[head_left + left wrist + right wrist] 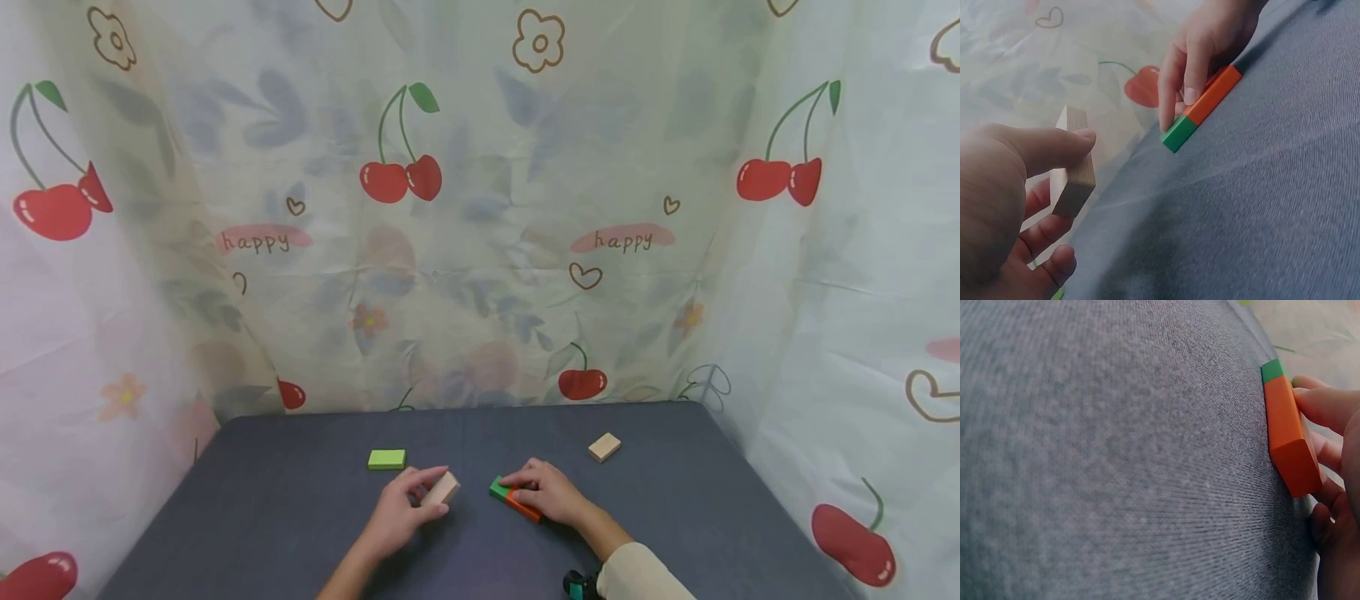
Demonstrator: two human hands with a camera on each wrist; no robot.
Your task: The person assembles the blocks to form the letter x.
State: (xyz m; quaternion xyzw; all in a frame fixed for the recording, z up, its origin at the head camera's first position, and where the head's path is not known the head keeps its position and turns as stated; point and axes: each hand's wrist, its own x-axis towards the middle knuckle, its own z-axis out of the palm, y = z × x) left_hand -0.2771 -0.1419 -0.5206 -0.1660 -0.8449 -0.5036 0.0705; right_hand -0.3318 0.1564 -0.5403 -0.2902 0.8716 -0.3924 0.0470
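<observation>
My left hand [401, 508] pinches a pale wooden block [441, 490] between thumb and fingers, held above the dark table. In the left wrist view, the thumb lies across the wooden block [1074, 169] and the other fingers sit behind it. A green block [498, 487] and an orange block [523, 506] lie end to end on the table. My right hand [551, 492] holds them from above, its thumb on the orange block [1213, 94] and a fingertip at the green block [1179, 132]. The right wrist view shows fingers behind the orange block [1286, 425], partly hidden.
A lime-green block [387, 459] lies on the table [285, 500] at the back left. Another wooden block [604, 447] lies at the back right. A cherry-print curtain [480, 250] hangs behind and on both sides. A dark device [577, 585] is by the right sleeve.
</observation>
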